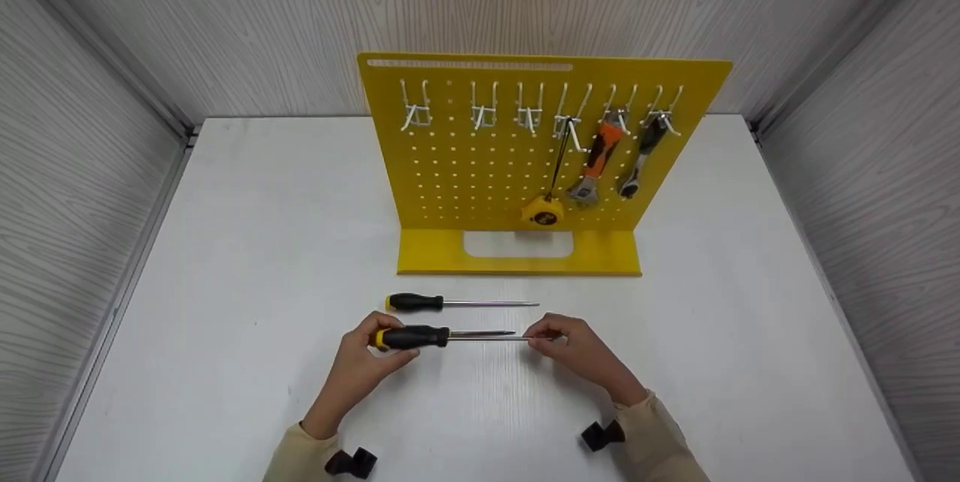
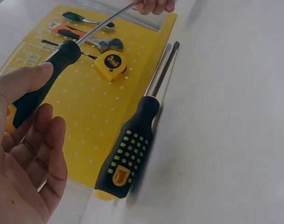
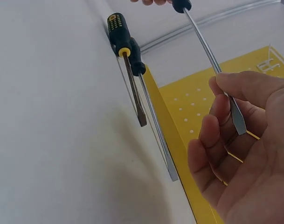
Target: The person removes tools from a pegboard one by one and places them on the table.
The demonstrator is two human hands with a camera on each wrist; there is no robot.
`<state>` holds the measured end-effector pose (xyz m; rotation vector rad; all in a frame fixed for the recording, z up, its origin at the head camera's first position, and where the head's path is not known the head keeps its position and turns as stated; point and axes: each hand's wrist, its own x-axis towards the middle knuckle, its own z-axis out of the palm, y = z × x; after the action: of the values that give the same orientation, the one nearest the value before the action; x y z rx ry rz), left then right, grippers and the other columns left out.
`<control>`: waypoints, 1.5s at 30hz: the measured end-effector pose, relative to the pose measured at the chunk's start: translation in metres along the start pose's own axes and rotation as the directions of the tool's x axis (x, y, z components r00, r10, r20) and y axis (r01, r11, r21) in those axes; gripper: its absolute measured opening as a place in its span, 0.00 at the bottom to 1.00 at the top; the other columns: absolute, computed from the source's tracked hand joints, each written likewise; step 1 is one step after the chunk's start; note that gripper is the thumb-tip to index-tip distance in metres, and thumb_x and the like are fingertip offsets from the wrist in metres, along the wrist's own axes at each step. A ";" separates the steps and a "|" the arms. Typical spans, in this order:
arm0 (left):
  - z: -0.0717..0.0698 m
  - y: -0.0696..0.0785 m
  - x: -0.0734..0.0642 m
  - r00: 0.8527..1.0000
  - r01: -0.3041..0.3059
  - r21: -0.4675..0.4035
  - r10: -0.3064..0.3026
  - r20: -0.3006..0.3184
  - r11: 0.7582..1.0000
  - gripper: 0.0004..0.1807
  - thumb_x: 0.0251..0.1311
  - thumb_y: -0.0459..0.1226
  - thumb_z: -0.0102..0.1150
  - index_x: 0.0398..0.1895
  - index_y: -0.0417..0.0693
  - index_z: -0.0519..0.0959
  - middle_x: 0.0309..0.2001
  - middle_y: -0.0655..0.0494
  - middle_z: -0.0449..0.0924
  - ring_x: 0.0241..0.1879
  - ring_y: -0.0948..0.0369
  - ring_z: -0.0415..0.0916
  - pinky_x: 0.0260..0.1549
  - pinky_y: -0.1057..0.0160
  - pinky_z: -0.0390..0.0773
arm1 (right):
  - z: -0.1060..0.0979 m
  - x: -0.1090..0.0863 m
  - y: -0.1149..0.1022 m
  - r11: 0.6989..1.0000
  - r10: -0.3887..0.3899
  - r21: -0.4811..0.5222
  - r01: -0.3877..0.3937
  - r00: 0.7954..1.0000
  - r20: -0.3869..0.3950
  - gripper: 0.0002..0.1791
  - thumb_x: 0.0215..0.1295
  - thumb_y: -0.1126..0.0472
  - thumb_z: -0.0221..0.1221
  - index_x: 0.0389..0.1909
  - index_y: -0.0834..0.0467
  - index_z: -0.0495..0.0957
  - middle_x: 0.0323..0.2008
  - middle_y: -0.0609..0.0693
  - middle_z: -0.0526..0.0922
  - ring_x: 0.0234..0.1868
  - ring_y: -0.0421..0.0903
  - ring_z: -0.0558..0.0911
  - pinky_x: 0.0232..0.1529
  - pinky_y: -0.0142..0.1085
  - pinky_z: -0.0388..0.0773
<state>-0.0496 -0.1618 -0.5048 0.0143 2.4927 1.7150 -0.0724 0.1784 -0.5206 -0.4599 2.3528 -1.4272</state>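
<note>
Both hands hold one flathead screwdriver (image 1: 415, 336) level above the table. My left hand (image 1: 365, 357) grips its black handle with the yellow end, thumb on the near side. At the other end, my right hand (image 1: 576, 348) pinches the steel shaft between thumb and fingers, close to the flat tip (image 3: 239, 123). Two more screwdrivers lie on the table. One with a long shaft (image 1: 487, 303) is nearer the board. The other, a shorter one with yellow dots on its handle (image 2: 128, 151), is mostly hidden under the held one in the head view.
A yellow pegboard (image 1: 465, 167) stands behind the screwdrivers on its flat base. From its white hooks (image 1: 484, 116) hang a yellow tape measure (image 1: 543, 211), an orange-handled adjustable wrench (image 1: 602, 148) and a dark-handled wrench (image 1: 641, 156). Pale walls enclose the white table (image 1: 262, 242).
</note>
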 end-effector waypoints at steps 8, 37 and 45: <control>0.002 -0.014 -0.006 0.996 0.087 0.068 -0.088 0.011 0.994 0.19 0.44 0.38 0.76 0.39 0.51 0.79 0.40 0.54 0.80 0.38 0.60 0.69 0.36 0.68 0.69 | 0.005 -0.005 0.006 1.000 0.014 -0.018 -0.015 1.000 -0.011 0.09 0.67 0.53 0.59 0.41 0.53 0.83 0.40 0.46 0.84 0.42 0.38 0.79 0.46 0.32 0.76; 0.001 -0.041 -0.010 0.991 0.116 0.344 -0.130 0.019 0.932 0.16 0.45 0.38 0.75 0.40 0.51 0.83 0.43 0.54 0.79 0.48 0.56 0.71 0.51 0.53 0.70 | 0.016 0.001 0.015 0.951 -0.020 -0.309 0.027 0.999 0.026 0.04 0.63 0.61 0.61 0.35 0.53 0.85 0.32 0.43 0.80 0.35 0.36 0.73 0.41 0.32 0.73; -0.001 -0.042 -0.009 0.990 0.128 0.328 -0.143 0.022 0.936 0.16 0.45 0.37 0.74 0.40 0.52 0.83 0.44 0.55 0.79 0.48 0.56 0.72 0.52 0.54 0.70 | 0.018 0.001 0.015 0.948 -0.020 -0.318 0.020 1.000 0.004 0.04 0.62 0.62 0.62 0.35 0.52 0.85 0.31 0.42 0.79 0.34 0.36 0.71 0.40 0.31 0.72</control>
<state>-0.0388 -0.1782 -0.5427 -0.0871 2.6440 1.2214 -0.0662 0.1706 -0.5416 -0.5682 2.5945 -1.0539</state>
